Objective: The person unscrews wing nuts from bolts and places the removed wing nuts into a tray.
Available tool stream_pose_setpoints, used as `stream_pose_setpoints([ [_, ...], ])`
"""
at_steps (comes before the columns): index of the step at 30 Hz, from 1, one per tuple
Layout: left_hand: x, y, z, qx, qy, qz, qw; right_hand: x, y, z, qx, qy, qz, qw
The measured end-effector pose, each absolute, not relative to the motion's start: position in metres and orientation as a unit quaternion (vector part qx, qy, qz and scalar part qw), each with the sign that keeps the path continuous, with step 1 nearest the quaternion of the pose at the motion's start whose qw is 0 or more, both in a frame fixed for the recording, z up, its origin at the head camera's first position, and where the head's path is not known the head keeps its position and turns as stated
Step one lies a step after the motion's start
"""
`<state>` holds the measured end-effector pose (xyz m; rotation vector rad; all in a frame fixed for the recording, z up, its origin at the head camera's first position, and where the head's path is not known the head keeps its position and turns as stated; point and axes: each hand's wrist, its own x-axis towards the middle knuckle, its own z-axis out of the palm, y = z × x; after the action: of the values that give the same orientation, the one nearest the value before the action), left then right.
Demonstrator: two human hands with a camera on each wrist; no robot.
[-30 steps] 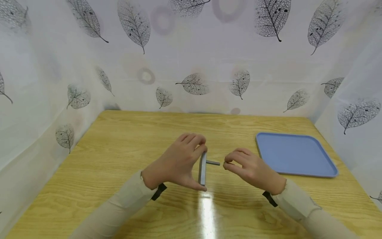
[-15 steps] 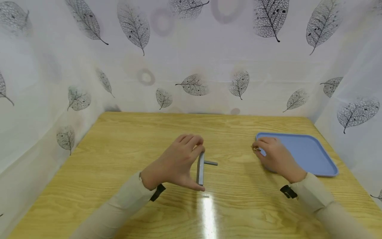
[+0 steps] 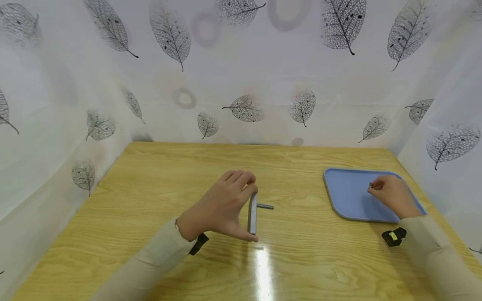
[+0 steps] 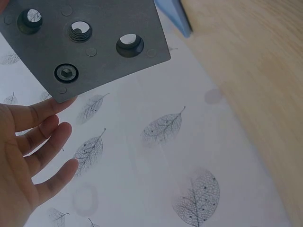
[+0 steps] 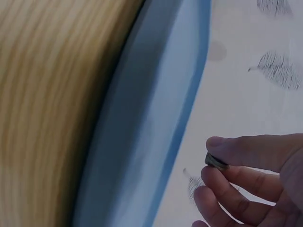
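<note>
My left hand (image 3: 222, 207) grips a grey metal plate (image 3: 252, 215) upright, thumb at its near edge and fingers at its far edge. From the plate's right face sticks a thin metal rod (image 3: 265, 206). In the left wrist view, the plate (image 4: 99, 52) shows three open holes, one threaded, and a recessed hex-socket screw head (image 4: 66, 73). My right hand (image 3: 393, 194) is over the blue tray (image 3: 346, 188), pinching a small brass-coloured metal piece (image 5: 216, 161) between thumb and fingertips. The fingers cover most of that piece, so its exact kind cannot be told.
The wood-grain table (image 3: 180, 167) carries the tray at its right side. A white curtain (image 3: 256, 62) printed with leaves encloses the back and both sides. Dark straps with cameras sit at both wrists.
My right hand has moved right, from beside the rod to above the tray, carrying the small brass-coloured piece. The left hand and plate have stayed nearly still.
</note>
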<state>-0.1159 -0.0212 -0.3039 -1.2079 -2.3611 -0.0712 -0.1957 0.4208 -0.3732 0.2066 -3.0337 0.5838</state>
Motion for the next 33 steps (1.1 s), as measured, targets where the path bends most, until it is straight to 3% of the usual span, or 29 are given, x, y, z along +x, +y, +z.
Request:
stream_pose_setpoints([
  [11,-0.116,-0.021,-0.305,-0.439,-0.868,-0.030,0.233,-0.199,0.471,-0.384,0.034,-0.985,0.165,-0.023],
  [24,-0.117,-0.020,-0.306,-0.437,-0.867,-0.027,0.239,-0.202,0.478,-0.388,0.008,-0.985,0.155,-0.072],
  [33,-0.118,-0.021,-0.306,-0.433,-0.870,-0.023,0.234,-0.197,0.460,-0.372,0.014,-0.992,0.117,-0.035],
])
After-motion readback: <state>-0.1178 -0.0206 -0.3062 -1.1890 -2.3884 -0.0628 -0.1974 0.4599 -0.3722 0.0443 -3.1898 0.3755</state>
